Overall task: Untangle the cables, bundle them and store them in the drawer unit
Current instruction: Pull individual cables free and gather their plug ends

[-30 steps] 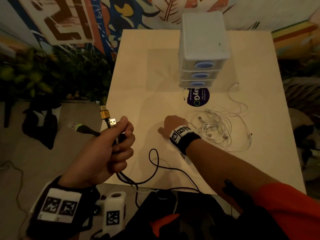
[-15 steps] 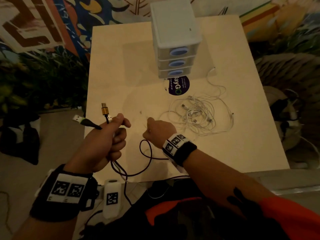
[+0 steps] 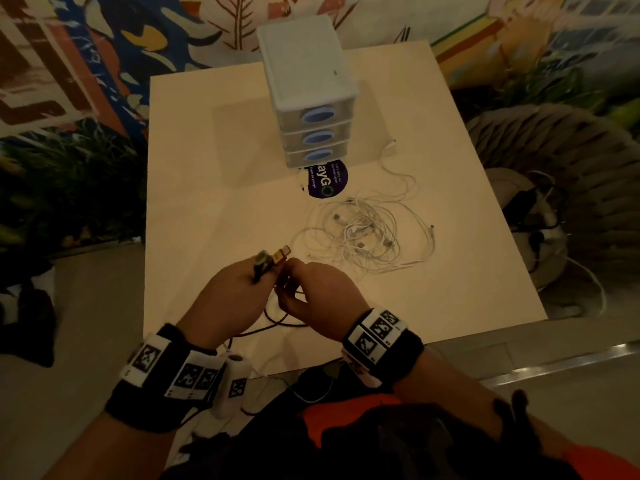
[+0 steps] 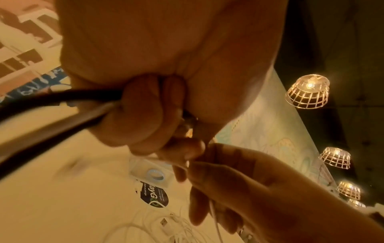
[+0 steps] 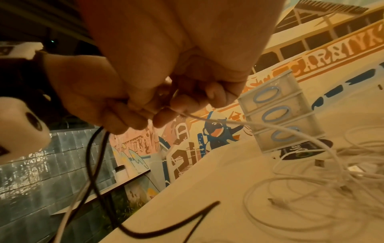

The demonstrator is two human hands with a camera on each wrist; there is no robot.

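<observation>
Left hand (image 4: 145, 92) grips black cable (image 4: 54, 102).

Matt pale wood-look surface (image 3: 214, 188) carries a translucent plastic drawer unit (image 3: 313, 109), smooth white plastic-sheathed cables (image 3: 367, 233) and a gold metal plug (image 3: 281, 255).

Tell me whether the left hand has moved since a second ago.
Yes. The left hand, gripping the black cable, was out past the table's left edge; it is now over the tabletop, beside the right hand.
</observation>
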